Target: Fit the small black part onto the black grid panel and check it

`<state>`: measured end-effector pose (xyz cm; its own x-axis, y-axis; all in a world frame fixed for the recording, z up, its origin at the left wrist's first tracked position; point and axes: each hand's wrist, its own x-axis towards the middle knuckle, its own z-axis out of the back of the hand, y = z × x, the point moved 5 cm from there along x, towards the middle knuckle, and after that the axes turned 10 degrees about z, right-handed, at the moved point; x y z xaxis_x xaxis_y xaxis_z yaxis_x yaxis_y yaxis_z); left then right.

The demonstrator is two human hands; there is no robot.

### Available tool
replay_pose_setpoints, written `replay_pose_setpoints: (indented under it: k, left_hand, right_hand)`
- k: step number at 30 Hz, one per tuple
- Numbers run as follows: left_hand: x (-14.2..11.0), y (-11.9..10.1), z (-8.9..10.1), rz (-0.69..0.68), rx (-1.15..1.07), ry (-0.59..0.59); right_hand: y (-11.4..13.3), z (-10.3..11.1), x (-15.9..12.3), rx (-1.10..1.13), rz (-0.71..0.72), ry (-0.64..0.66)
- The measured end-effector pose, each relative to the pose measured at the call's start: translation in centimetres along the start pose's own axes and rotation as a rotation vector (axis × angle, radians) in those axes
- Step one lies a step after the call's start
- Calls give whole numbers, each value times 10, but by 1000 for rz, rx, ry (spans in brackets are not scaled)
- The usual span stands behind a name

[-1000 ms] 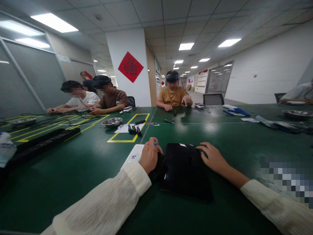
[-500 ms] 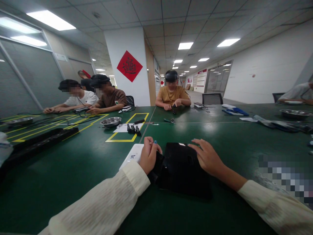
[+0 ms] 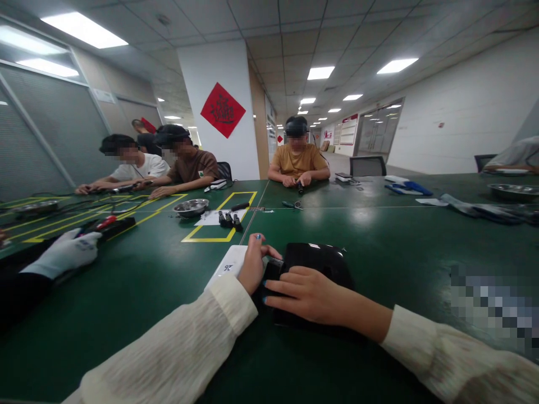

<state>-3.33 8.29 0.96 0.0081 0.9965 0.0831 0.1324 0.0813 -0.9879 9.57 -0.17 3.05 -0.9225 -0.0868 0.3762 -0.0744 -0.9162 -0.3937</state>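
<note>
Two bare hands work close together in the head view, the only view. The left hand (image 3: 254, 265) curls at the far left side of a small black piece (image 3: 274, 268) and appears to grip it, though its palm side is hidden. The right hand (image 3: 314, 294) reaches across a glossy black panel (image 3: 316, 255), fingers stretched to that same piece; whether they pinch it or only rest on it cannot be told.

The panel lies on the green table (image 3: 400, 264) in front of the person, the small piece at its left edge; whether the two are joined is unclear. A white box (image 3: 227, 266) marked 26 sits just left of the left hand.

The step in hand looks like handling the small piece with both hands; the next move would call for a steady left hold and a sure right grasp.

Half a second ago, the right hand lay at the panel's right side. A co-worker's gloved hand (image 3: 71, 253) has since come in at the left.
</note>
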Motion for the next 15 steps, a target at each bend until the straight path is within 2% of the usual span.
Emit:
replay_pose_setpoints:
  k: [6, 10, 15]
  left_hand:
    - [3, 2, 3, 71, -14, -20]
    - [0, -6, 5, -34, 0, -57]
    - [-6, -10, -1, -138, 13, 47]
  right_hand:
    - [-8, -10, -6, 108, -144, 66]
    - [-3, -10, -2, 104, -165, 99]
    - [2, -10, 4, 66, -175, 82]
